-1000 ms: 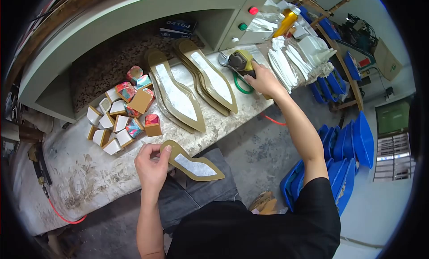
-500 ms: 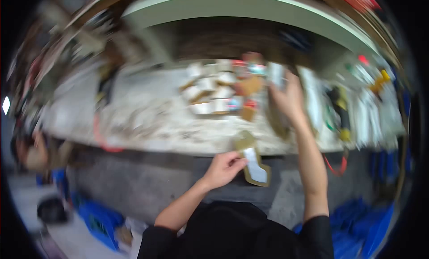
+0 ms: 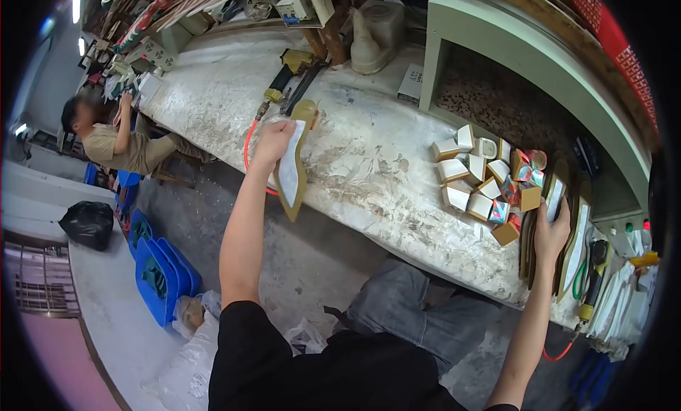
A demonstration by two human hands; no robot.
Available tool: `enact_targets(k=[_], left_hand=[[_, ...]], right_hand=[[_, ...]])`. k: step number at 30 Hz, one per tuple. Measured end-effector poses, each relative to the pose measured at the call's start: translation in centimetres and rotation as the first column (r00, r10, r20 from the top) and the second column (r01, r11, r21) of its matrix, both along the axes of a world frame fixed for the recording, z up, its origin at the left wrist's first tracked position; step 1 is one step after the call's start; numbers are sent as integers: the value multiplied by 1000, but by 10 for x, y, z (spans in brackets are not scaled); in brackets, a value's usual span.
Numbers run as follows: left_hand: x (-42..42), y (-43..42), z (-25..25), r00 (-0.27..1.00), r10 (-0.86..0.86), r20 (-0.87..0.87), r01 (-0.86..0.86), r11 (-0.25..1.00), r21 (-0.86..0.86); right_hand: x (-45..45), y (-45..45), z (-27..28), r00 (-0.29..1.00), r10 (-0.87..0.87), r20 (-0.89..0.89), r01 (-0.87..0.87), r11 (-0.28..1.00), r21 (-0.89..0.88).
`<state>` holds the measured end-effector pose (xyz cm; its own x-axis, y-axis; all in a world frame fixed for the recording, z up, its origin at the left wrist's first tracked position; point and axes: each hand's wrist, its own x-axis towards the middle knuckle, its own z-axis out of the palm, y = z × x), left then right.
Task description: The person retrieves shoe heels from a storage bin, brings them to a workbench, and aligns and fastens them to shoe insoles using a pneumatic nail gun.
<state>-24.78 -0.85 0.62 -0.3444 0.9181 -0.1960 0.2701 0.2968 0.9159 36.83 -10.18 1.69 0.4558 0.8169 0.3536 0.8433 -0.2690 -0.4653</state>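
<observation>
My left hand [image 3: 273, 145] is closed around the edge of a shoe insole [image 3: 305, 138], olive-brown with a white strip down its middle. It holds the insole tilted above the table's front edge, near a black-and-yellow air nail gun [image 3: 280, 81] lying on the tabletop. At the right, my right hand [image 3: 550, 230] grips at a stack of similar insoles [image 3: 557, 187], thumb on one side and fingers on the other. Beside that stack sits a cluster of shoe heels [image 3: 454, 171], several white-topped and others with coloured patterns. A bare tan heel face [image 3: 530, 199] is close to my right thumb.
A second nail gun [image 3: 592, 283] and white plastic bags [image 3: 613, 304] are at the table's right end. A red air hose [image 3: 248, 145] hangs over the front edge. A grey-green shelf [image 3: 525, 38] stands behind the heels. Blue bins [image 3: 156, 276] and a seated person [image 3: 117, 138] are at left.
My view has swung left and sharpened. My left hand has carried the insole leftward and up, from near my body to beside the nail gun. My right hand remains at the insole stack.
</observation>
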Motion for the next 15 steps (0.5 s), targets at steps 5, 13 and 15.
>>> enact_targets(k=[5, 13, 15], left_hand=[[-2, -7, -12, 794, 110, -598, -69, 993, 91], [196, -44, 40, 886, -140, -441, 378, 770, 515], [239, -29, 41, 851, -464, -246, 525, 758, 387]], right_hand=[[9, 1, -4, 999, 48, 9, -48, 999, -5], [3, -16, 7, 996, -11, 85, -1, 990, 138], [0, -13, 9, 996, 66, 58, -77, 970, 231]])
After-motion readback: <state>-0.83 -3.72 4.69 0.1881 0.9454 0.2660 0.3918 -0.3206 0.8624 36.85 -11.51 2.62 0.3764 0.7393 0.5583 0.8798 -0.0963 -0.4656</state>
